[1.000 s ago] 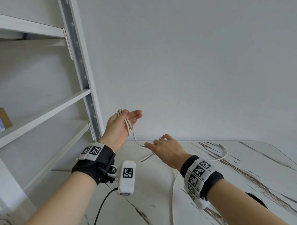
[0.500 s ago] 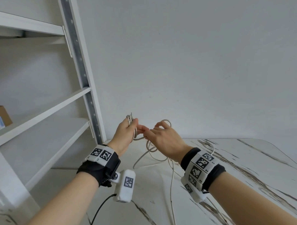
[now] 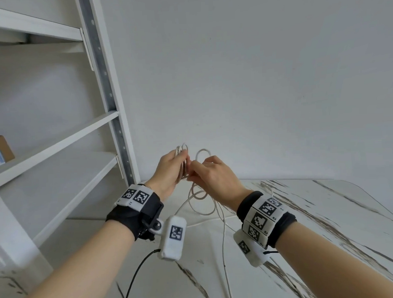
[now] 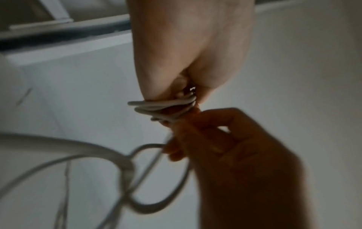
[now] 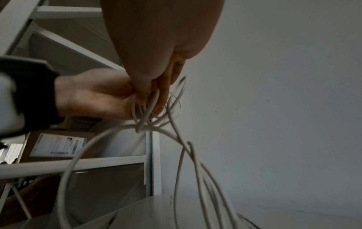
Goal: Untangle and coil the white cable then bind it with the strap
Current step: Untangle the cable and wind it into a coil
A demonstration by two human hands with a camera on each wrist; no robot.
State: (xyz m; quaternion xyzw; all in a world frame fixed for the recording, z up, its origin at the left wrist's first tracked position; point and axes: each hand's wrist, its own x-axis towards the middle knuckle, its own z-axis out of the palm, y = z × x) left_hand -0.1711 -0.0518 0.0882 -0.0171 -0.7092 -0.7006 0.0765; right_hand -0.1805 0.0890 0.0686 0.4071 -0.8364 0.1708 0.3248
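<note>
Head view: left hand (image 3: 169,170) clasps the upright coil of white cable (image 3: 183,162); right hand (image 3: 212,175), touching beside it, pinches a fresh loop, slack trailing down to the table (image 3: 327,211).

cable (image 3: 194,199): white, smooth plastic-looking jacket with a slight sheen, several loops pinched in my left hand (image 3: 169,170)
table (image 3: 327,222): glossy top, white marble pattern with dark brown veins
shelf unit (image 3: 57,140): far left, boards painted matt white; the upright looks like bare grey metal with holes
box (image 3: 0,149): brown cardboard, matt, white paper label
wrist bands (image 3: 263,215): black cloth under matt white blocks with printed black-and-white markers
wall (image 3: 255,80): matt, pale, faintly rough
</note>
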